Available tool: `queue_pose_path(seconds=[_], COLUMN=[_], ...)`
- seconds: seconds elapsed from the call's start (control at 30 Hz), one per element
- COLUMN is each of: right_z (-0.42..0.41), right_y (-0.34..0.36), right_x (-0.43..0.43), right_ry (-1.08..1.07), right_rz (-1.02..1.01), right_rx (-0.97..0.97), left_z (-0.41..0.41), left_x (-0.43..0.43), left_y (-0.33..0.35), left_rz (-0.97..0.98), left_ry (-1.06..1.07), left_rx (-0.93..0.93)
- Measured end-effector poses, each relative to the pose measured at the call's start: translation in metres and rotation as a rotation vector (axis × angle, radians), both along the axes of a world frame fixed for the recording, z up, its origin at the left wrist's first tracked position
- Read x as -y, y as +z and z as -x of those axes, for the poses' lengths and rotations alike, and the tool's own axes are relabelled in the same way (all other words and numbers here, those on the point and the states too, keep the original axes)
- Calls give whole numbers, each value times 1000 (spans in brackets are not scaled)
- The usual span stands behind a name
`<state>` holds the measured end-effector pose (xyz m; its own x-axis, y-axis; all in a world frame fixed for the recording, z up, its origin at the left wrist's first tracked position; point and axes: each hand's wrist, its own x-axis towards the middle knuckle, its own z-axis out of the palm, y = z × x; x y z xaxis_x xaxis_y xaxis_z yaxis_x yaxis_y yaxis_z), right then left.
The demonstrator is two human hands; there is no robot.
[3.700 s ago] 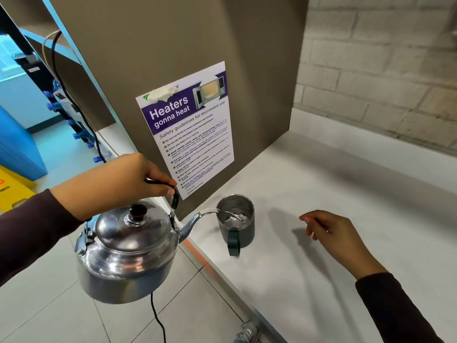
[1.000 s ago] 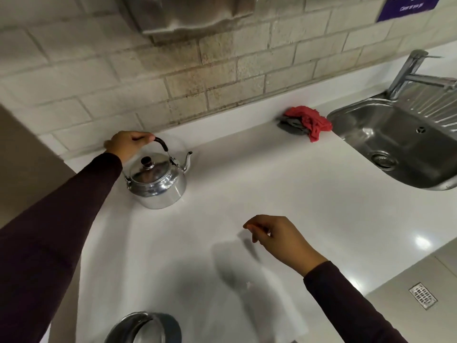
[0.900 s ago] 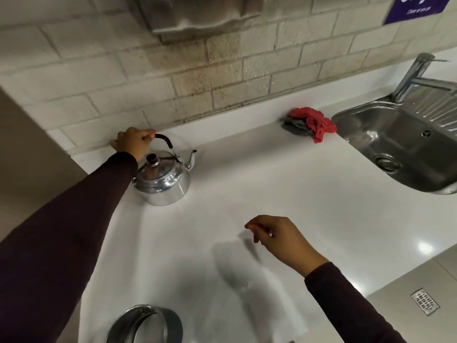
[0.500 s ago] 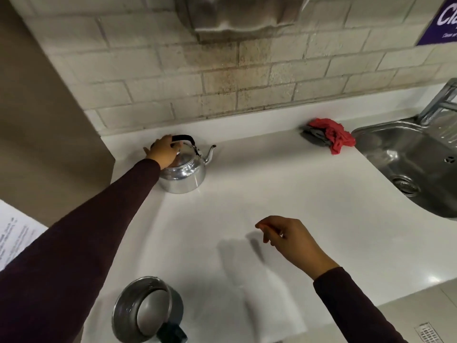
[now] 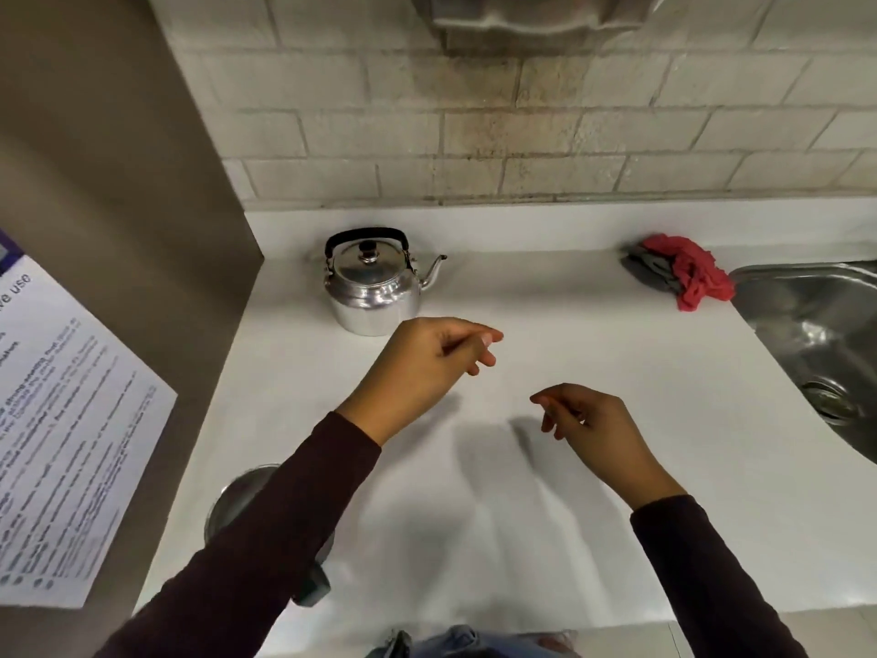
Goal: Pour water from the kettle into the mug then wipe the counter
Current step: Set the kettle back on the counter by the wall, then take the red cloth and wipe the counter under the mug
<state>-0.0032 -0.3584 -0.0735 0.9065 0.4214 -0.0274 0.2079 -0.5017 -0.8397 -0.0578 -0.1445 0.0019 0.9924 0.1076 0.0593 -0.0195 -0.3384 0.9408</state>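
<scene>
A shiny steel kettle (image 5: 375, 287) with a black handle stands upright at the back left of the white counter (image 5: 593, 539), spout pointing right. My left hand (image 5: 427, 363) hovers just in front of it, empty, fingers loosely curled and apart from the kettle. My right hand (image 5: 588, 427) hangs over the middle of the counter, empty, fingers loosely curled. The metal mug (image 5: 237, 498) sits near the front left edge, mostly hidden under my left sleeve. A red cloth (image 5: 688, 273) lies crumpled on a grey cloth at the back right, beside the sink.
A steel sink (image 5: 816, 334) with a drain fills the right side. A brown panel (image 5: 118, 230) with a paper notice (image 5: 66, 444) walls the left. A brick wall runs behind, with a metal fixture (image 5: 531, 16) mounted above.
My left hand has let go of the kettle's handle and drawn back toward the middle of the counter. The kettle stays where it was set down. My right hand has barely moved.
</scene>
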Motion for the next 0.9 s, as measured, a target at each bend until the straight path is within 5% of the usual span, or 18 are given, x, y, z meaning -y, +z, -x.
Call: queue_pose_path(seconds=[0.4, 0.73, 0.9], right_z=[-79, -285, -369], right_y=[-26, -9, -5], right_x=[89, 187, 186], right_ry=[119, 73, -17], right_rz=[92, 391, 472], right_rx=[-12, 339, 336], left_z=[-38, -121, -134], left_x=[119, 221, 241], left_y=[-48, -67, -70], left_rz=[175, 135, 129], left_ry=[178, 198, 228], left_rx=[-100, -176, -201])
